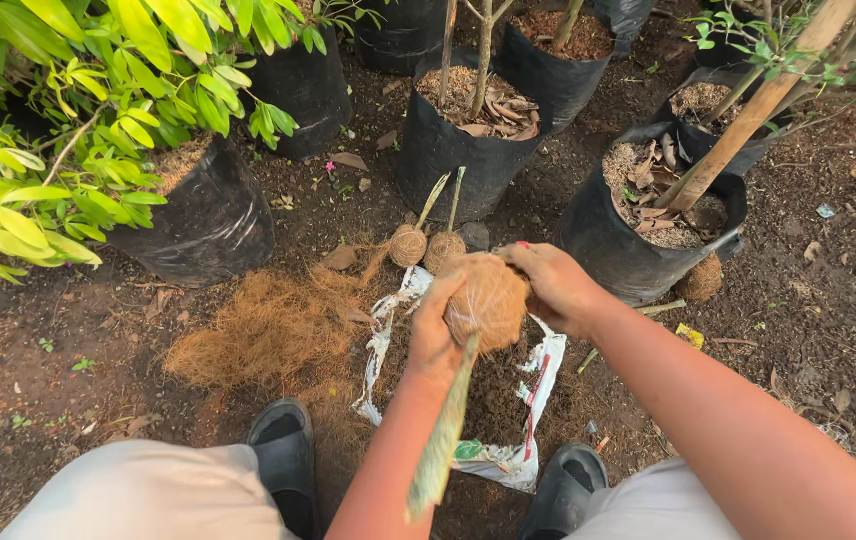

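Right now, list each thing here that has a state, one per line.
Fibre-wrapped root ball: off the ground, clasped by both hands.
Left hand: closed on the ball.
Right hand: closed on the ball.
Two wrapped balls: resting on soil, stems up.
White sack: spread open, soil on it.
Loose fibre pile: heaped on the ground.

My left hand (435,335) and right hand (553,285) curl inward, palms facing, fingers clamped; both forearms reach forward between my bent knees.

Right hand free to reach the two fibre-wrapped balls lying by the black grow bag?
Probably not right now: the right hand and the left hand are both clasped on a fibre-wrapped root ball. The two balls lie close ahead, nothing between.
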